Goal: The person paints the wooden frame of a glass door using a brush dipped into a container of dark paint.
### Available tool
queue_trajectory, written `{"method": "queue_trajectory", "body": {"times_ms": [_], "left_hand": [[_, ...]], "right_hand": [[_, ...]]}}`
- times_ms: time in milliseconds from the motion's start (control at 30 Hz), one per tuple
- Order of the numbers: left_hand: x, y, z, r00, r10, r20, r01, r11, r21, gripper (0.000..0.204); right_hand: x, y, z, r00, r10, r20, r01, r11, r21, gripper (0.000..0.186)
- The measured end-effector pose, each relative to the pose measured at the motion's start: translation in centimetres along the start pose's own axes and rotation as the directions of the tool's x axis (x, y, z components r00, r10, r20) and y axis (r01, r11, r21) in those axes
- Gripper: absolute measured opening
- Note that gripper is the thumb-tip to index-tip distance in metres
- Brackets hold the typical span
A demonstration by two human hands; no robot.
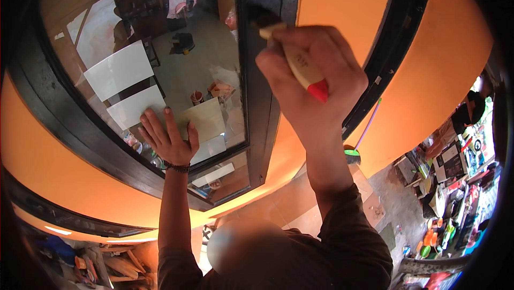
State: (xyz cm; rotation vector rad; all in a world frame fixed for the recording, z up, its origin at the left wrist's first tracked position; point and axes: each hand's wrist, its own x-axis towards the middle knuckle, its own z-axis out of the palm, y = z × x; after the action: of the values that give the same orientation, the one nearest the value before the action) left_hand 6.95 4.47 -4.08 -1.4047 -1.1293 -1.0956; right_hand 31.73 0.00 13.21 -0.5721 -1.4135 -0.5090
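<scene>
My right hand [316, 68] is closed round a paintbrush [301, 67] with a pale wooden handle and a red end. The dark bristles point up and left, close to the black upright of the window frame [262, 86]; whether they touch it I cannot tell. Against the window glass [176, 78] my left hand [170, 139] lies flat with its fingers spread. Its fingertips overlap the lower of two white rectangular sheets [134, 107]; the other white sheet [120, 70] is just above. Reflections fill much of the pane, and a dark bracelet [177, 167] circles my left wrist.
Orange wall [337, 1] surrounds the window, with another black frame [393, 33] to the right. A broom [352, 155] with a green head and purple handle leans on the wall. Cluttered goods [444, 199] stand at right; wood pieces [123, 263] lie at lower left.
</scene>
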Motion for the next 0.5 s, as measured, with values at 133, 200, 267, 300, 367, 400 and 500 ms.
{"method": "queue_trajectory", "body": {"times_ms": [133,200,267,300,367,400,500], "left_hand": [[0.0,0.1,0.1,1.000,0.008,0.000,-0.008,1.000,0.006,0.059],[-0.1,-0.2,0.1,1.000,0.010,0.000,-0.010,1.000,0.009,0.059],[-0.2,-0.3,-0.1,1.000,0.010,0.003,-0.010,1.000,0.000,0.059],[-0.2,-0.3,-0.1,1.000,0.010,0.005,-0.010,1.000,0.000,0.059],[-0.2,-0.2,0.0,1.000,0.007,0.003,-0.007,1.000,-0.006,0.059],[-0.1,-0.2,0.0,1.000,0.009,0.006,-0.009,1.000,-0.005,0.059],[-0.2,-0.1,-0.1,1.000,0.007,0.013,-0.007,1.000,-0.018,0.059]], "right_hand": [[0.3,0.7,0.4,0.998,-0.036,-0.050,0.038,0.998,0.045,0.021],[-1.1,0.8,0.7,0.999,-0.022,-0.039,0.023,0.999,0.048,0.020],[-3.8,0.2,0.1,0.997,0.047,0.066,-0.051,0.997,0.055,0.021],[-5.0,0.1,-0.1,0.997,0.049,0.066,-0.053,0.997,0.055,0.021],[-6.4,-0.2,-0.6,0.987,0.146,0.075,-0.151,0.986,0.066,0.022],[-6.2,-0.1,-1.0,0.990,0.132,0.048,-0.135,0.990,0.051,0.025],[-4.0,0.7,0.2,0.993,0.024,-0.118,-0.018,0.998,0.054,0.026]]}}
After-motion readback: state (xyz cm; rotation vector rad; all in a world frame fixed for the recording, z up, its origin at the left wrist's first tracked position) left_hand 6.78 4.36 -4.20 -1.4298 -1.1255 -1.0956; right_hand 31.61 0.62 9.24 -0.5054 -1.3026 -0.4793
